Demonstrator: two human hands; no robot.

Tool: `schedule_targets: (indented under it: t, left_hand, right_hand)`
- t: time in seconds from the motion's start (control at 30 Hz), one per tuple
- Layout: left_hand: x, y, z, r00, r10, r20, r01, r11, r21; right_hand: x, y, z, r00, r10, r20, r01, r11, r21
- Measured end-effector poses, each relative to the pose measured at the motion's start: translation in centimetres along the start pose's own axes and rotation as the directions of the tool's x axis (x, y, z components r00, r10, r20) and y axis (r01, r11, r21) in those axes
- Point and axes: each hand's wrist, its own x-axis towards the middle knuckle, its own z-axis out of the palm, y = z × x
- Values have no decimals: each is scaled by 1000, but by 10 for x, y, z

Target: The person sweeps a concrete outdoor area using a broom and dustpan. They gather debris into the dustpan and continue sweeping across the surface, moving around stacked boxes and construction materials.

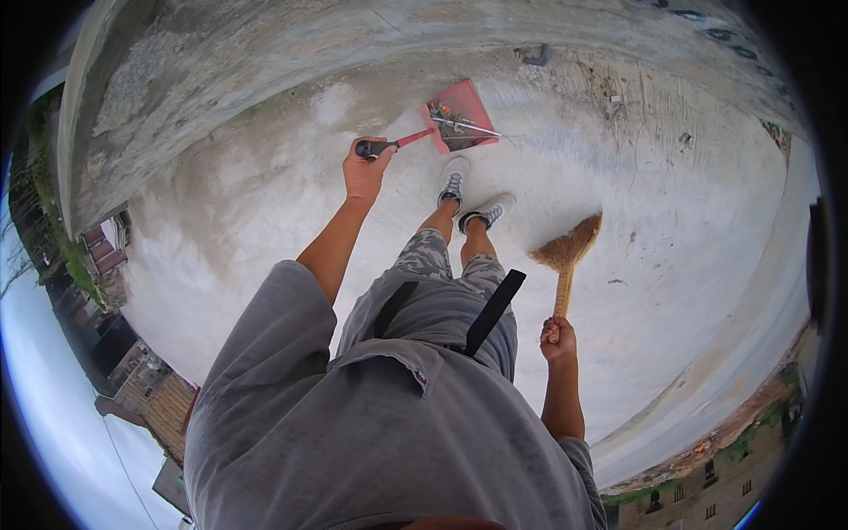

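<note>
My left hand (364, 172) is closed around the black grip of a red dustpan (473, 104). The pan is in front of my feet, with a small heap of dark debris (458, 134) and a few thin light sticks in it. One stick pokes out past the pan's right edge. On my right side, my right hand (557, 340) is wrapped round the handle of a straw broom (567, 247). Its brown bristles fan out ahead of the hand, to the right of my shoes and apart from the dustpan.
I stand on a pale concrete floor (680, 291) in grey-white shoes (454, 178). A low concrete wall (230, 79) curves along the front and left. A small dark angular piece (535, 56) lies near its foot. Bits of litter (616, 99) are scattered at the front right.
</note>
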Motion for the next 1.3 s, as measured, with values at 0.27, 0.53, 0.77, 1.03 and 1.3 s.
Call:
schedule_targets:
  t: [0.27, 0.53, 0.77, 1.03, 1.3]
  left_hand:
    - [-10, 16, 5, 999, 42, 25, -47, 956, 290]
    - [-8, 15, 6, 993, 114, 14, -110, 913, 392]
    - [-11, 31, 9, 996, 91, -4, -83, 925, 370]
    - [-9, 38, 9, 1000, -3, -25, 13, 911, 413]
    - [-6, 31, 8, 999, 39, 13, -41, 907, 418]
  right_hand:
    - [-2, -1, -4, 1000, -5, -4, 5, 1000, 1]
    - [-8, 0, -1, 1000, -8, 3, 8, 1000, -8]
    - [-7, 0, -7, 1000, 0, 25, -1, 1000, 2]
    - [-10, 1, -5, 1000, -26, 6, 26, 1000, -9]
    - [-34, 25, 46, 994, -108, -26, 98, 961, -257]
